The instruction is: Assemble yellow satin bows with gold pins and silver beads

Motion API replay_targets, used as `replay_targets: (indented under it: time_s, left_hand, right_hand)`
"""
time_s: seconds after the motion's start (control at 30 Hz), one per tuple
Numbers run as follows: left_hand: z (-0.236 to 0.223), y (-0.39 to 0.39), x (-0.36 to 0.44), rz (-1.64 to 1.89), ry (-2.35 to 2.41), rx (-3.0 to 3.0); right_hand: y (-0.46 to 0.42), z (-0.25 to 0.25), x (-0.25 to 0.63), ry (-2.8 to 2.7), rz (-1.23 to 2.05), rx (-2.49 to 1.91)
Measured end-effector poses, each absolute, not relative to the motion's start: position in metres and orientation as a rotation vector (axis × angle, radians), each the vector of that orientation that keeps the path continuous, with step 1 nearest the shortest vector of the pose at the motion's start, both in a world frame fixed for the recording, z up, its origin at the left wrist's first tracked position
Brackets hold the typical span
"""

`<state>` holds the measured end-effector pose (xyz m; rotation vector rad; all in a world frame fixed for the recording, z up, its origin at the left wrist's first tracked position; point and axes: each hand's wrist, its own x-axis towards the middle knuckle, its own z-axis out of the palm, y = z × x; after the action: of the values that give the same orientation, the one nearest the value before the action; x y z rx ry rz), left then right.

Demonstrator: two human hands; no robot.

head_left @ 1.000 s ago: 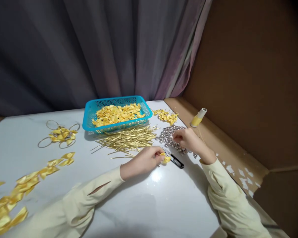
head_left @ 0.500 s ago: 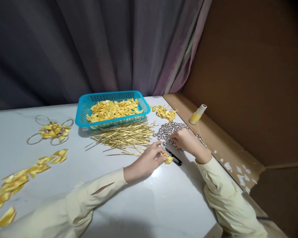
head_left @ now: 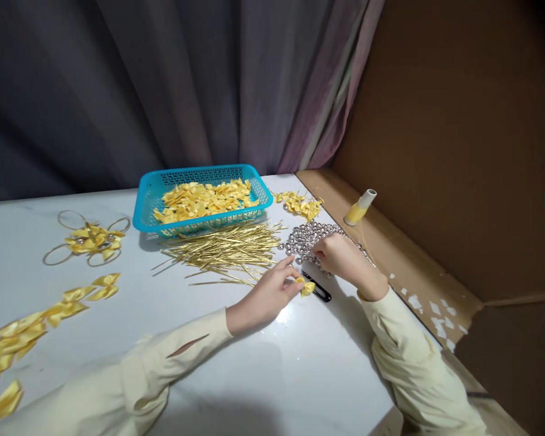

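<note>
Between the thumb and fingers of my left hand (head_left: pixel 272 287) is a small yellow ribbon bow (head_left: pixel 307 287), held just above the white table. My right hand (head_left: pixel 343 260) is closed, fingers pointing down at the near edge of a pile of silver bells (head_left: pixel 309 236); its fingertips are partly hidden, so what they pinch cannot be made out. Under the bow lies a small black-handled tool (head_left: pixel 320 292), partly covered by it. Gold twist ties (head_left: pixel 227 245) lie in a heap beyond my left hand.
A blue basket (head_left: pixel 143 221) of yellow bows stands at the back. Bows with gold loops (head_left: pixel 93 240) and a row of loose bows (head_left: pixel 22 336) lie left. More bows (head_left: pixel 304 206) lie behind the bells. A yellow thread spool (head_left: pixel 360 208) stands right, by the cardboard wall (head_left: pixel 458 151).
The whole view has shifted slightly. Both hands stay in nearly the same places, the left still pinching the bow, the right still at the bells.
</note>
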<state>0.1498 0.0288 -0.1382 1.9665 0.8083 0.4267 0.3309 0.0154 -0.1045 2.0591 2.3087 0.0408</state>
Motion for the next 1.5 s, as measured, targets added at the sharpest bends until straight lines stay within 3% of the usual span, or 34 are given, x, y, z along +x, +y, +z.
replay_targets:
  time_s: [0.73, 1.23, 1.5]
  left_hand:
    - [-0.142, 0.026, 0.151, 0.514, 0.764, 1.934]
    - [-0.141, 0.028, 0.144, 0.55, 0.795, 1.937]
    - [-0.111, 0.022, 0.117, 0.453, 0.842, 1.908]
  right_hand:
    - [0.012, -0.115, 0.316, 2.479, -0.165, 2.001]
    - [0.024, -0.13, 0.322, 2.612, -0.75, 2.16]
    - [0.022, -0.11, 0.321, 2.574, -1.551, 2.326]
